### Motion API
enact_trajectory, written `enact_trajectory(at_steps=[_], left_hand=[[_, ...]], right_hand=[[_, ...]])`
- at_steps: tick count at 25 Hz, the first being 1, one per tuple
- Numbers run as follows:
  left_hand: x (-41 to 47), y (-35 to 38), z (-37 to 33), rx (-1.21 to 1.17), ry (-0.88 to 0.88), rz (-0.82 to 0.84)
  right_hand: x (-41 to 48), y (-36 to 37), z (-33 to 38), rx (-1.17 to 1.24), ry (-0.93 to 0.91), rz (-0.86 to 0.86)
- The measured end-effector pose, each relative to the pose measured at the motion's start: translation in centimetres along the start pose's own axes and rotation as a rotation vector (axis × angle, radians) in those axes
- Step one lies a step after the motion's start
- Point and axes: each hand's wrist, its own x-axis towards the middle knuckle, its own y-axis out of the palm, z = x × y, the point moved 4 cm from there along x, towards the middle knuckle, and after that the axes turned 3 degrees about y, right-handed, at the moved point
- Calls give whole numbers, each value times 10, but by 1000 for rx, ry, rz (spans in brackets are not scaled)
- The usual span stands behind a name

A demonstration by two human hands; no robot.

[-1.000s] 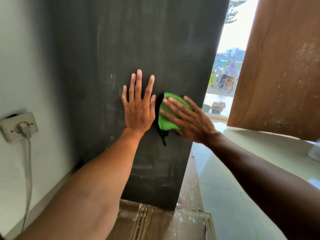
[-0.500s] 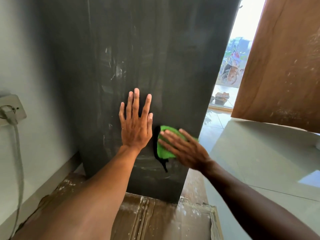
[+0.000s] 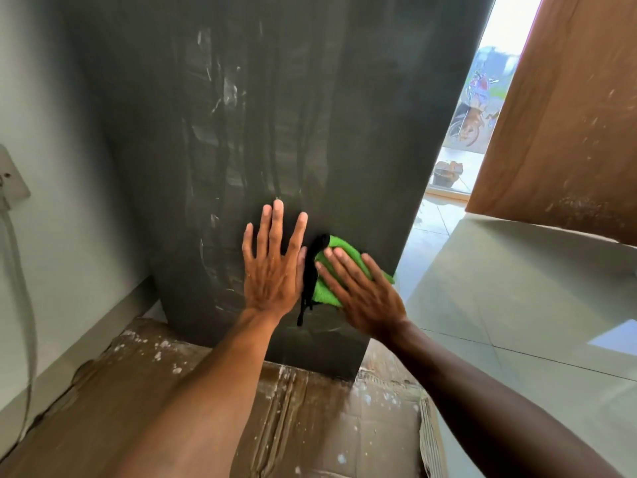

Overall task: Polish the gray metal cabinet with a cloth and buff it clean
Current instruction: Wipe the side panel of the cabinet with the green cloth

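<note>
Two hands are laid against the lower part of the gray metal cabinet (image 3: 293, 115), side by side and nearly touching. The left hand (image 3: 272, 267) lies flat on the bare panel, fingers straight and fanned wide, holding nothing. The right hand (image 3: 365, 294) presses a green cloth (image 3: 346, 248) against the metal with straight, flattened fingers rather than a curled grip. The cloth sits close to the cabinet's right edge, bunched under the palm, and a black strip (image 3: 310, 274) of it hangs down between the two hands. Only this one side of the cabinet shows, so what it holds inside I cannot tell. Out by the doorway sits a small dark tub (image 3: 446, 172) with something brownish in it, too blurred to name.

Pale smears and vertical wipe streaks run up the dull gray panel above the hands. The cabinet stands on flattened brown cardboard (image 3: 310, 426) spattered with white flecks. To the left is a white wall (image 3: 51, 167) with a socket (image 3: 10, 181) and a gray cable (image 3: 20, 288) hanging from it. To the right lies a pale tiled floor (image 3: 517, 357), a large brown wooden panel (image 3: 568, 115) flecked with white, and bright daylight in the gap, where a motorbike (image 3: 470, 115) stands outside.
</note>
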Motion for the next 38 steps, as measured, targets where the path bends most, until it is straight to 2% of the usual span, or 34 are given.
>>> enact_trajectory(at_steps=[5, 7, 10, 12, 17, 22, 28, 33, 38], left_hand=[[-42, 10, 1, 23, -13, 88], [-41, 11, 4, 36, 5, 99], [-46, 15, 14, 69, 18, 97], [-58, 21, 16, 56, 7, 90], [-78, 35, 14, 35, -31, 79], [-91, 43, 9, 24, -57, 84], [-104, 52, 9, 22, -89, 114], [-105, 52, 10, 17, -96, 118], [-106, 47, 6, 38, -121, 150]], right_hand=[[-53, 35, 60, -62, -252, 199], [-50, 33, 54, -23, -196, 149], [-36, 22, 37, 54, -8, 63], [-39, 25, 40, 75, 21, 47], [-86, 55, 89, 45, -208, 167], [-110, 68, 115, 72, -203, 277], [-136, 76, 139, 100, -367, 393], [-142, 71, 146, 166, -394, 501], [-145, 72, 149, 214, -334, 403]])
